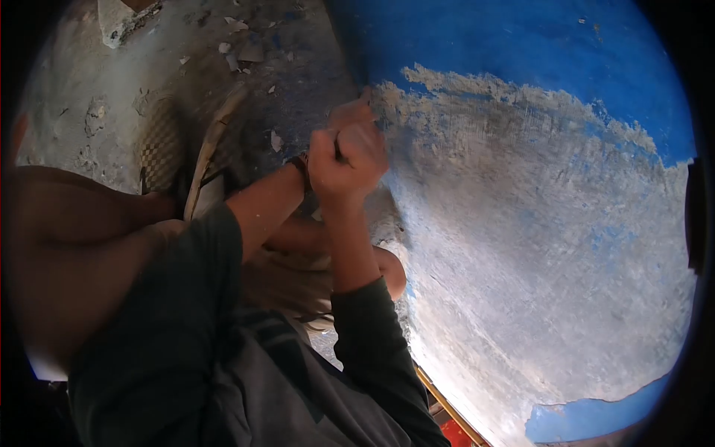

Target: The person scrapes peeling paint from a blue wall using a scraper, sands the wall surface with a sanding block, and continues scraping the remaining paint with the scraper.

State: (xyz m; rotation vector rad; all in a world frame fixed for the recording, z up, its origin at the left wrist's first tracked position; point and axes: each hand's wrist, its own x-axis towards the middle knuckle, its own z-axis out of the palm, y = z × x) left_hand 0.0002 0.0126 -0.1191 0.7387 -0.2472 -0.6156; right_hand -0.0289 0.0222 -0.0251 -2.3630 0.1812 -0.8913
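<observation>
Both my hands are together near the wall (521, 194), at the edge where blue paint (521, 45) meets bare grey plaster. Nearer the camera, my right hand (348, 162) is closed in a fist around something I cannot make out. Just beyond it, touching or nearly touching, my left hand (351, 115) is partly hidden and blurred, with a finger toward the wall. A dark band circles the wrist of the left arm. Whatever lies between the hands is hidden by the fingers.
Paint or plaster flakes (252, 54) are scattered over the grey floor (67, 112). A wooden stick (211, 141) lies beside a checkered slipper (161, 145). My bent legs are at the left. A broken block (119, 21) shows at the top left.
</observation>
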